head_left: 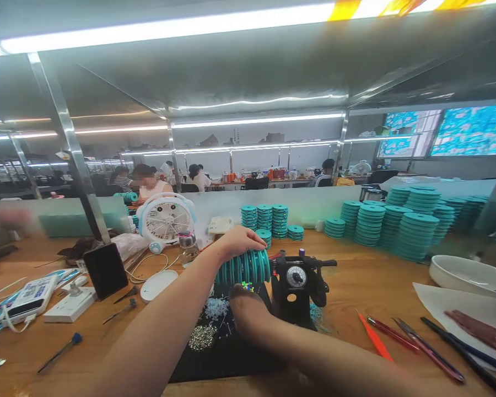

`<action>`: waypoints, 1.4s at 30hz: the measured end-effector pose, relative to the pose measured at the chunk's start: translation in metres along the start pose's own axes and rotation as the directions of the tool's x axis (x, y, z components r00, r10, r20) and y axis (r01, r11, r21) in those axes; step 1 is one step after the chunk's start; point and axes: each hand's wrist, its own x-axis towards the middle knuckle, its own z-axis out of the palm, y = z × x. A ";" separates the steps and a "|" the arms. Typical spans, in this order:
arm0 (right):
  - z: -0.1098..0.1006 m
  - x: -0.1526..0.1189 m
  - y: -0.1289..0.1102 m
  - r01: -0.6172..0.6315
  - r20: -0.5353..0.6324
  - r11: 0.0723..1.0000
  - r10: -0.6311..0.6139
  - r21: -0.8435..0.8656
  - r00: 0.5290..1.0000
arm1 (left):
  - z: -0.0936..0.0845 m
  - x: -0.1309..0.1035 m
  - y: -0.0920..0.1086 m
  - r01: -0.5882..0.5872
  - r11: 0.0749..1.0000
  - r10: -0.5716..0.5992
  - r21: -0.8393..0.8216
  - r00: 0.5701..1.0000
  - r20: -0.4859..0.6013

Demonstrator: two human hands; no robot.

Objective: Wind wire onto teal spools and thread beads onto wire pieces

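My left hand (pixel 243 242) reaches over a row of teal spools (pixel 243 267) standing on edge beside a black machine with a dial (pixel 296 277). Its fingers are bent and closed at the right end of the row; what they pinch, if anything, is too small to make out. Lower down, my right hand (pixel 248 309) is over the black mat (pixel 231 361), close to a small heap of multicoloured beads (pixel 247 286). Its fingers are dark and mostly hidden. Left of it lie pale blue beads (pixel 216 309) and a pile of silvery beads (pixel 203 337).
Stacked teal spools (pixel 415 234) stand at the back right, with smaller stacks (pixel 264 218) behind the machine. Pliers (pixel 471 347) and an orange tool (pixel 374 336) lie at right, near a white bowl (pixel 471 275). A fan (pixel 168 218), jar (pixel 188 248) and phone (pixel 105 270) stand left.
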 end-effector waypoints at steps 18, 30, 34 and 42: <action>-0.108 0.025 0.100 -0.057 -0.068 0.397 0.293 0.916 0.954 | 0.000 0.001 0.002 -0.044 0.999 0.044 -0.009 0.999 -0.027; -0.110 0.033 0.102 -0.123 0.016 0.353 0.291 0.927 0.957 | 0.001 0.002 0.001 -0.040 0.999 0.040 -0.008 0.999 -0.009; -0.112 0.030 0.101 -0.133 0.008 0.399 0.298 0.907 0.954 | 0.001 0.001 0.002 -0.027 1.000 0.027 -0.003 0.999 -0.017; -0.115 0.019 0.092 -0.147 -0.018 0.517 0.300 0.843 0.954 | -0.003 0.001 0.003 0.001 0.997 -0.001 -0.083 1.000 -0.004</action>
